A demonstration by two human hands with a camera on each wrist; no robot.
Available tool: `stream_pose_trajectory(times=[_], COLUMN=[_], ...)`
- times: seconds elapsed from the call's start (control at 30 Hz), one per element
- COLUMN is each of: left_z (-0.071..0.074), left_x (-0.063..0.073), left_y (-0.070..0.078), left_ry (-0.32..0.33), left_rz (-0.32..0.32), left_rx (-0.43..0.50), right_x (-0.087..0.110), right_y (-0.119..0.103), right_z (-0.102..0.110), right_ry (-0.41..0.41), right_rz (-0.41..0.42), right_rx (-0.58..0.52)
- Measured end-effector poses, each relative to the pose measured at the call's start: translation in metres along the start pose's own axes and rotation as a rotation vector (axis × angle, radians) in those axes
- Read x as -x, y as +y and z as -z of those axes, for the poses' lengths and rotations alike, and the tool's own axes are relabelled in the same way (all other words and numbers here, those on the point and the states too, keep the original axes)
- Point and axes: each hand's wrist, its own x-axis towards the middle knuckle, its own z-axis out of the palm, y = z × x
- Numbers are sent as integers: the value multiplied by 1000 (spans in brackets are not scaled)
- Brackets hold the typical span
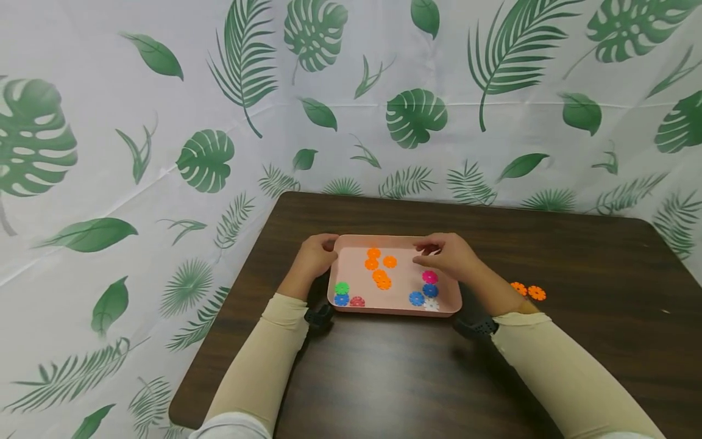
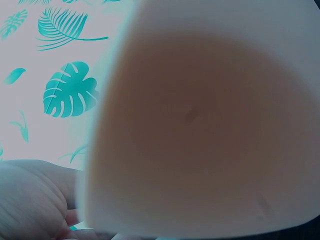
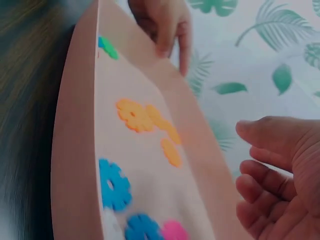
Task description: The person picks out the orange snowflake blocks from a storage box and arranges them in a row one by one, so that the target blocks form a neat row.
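A shallow pink tray lies on the table with several flower-shaped plastic discs in it. Orange discs cluster around its middle; green, blue and red ones sit in the near left corner, pink, blue and white ones toward the near right. My left hand grips the tray's left end, thumb and a finger on either side of the wall in the right wrist view. Above the right part of the tray hovers my right hand, its fingers loosely bent with nothing between them. A blurred pale brown surface fills most of the left wrist view.
Two orange discs rest on the dark wooden table, right of the tray beside my right forearm. Behind the table hangs a white cloth printed with green leaves. Both wrists carry black straps.
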Motion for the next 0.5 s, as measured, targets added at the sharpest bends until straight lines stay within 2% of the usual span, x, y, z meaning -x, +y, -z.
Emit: stream_pose_trajectory(times=[0.13, 0.3, 0.37, 0.5], left_z=[-1, -1, -1, -2], left_x=[-1, -2, -1, 0], left_y=[1, 2, 1, -1], left_ry=[0, 1, 4, 0], left_rz=[6, 19, 21, 30], left_rx=[2, 9, 11, 19], right_x=[-19, -37, -41, -45], right_y=[-5, -6, -5, -2], right_z=[-17, -32, -37, -47], right_ry=[-44, -81, -93, -123], right_rz=[-49, -130, -139, -126], right_rx=[-22, 65, 93, 82])
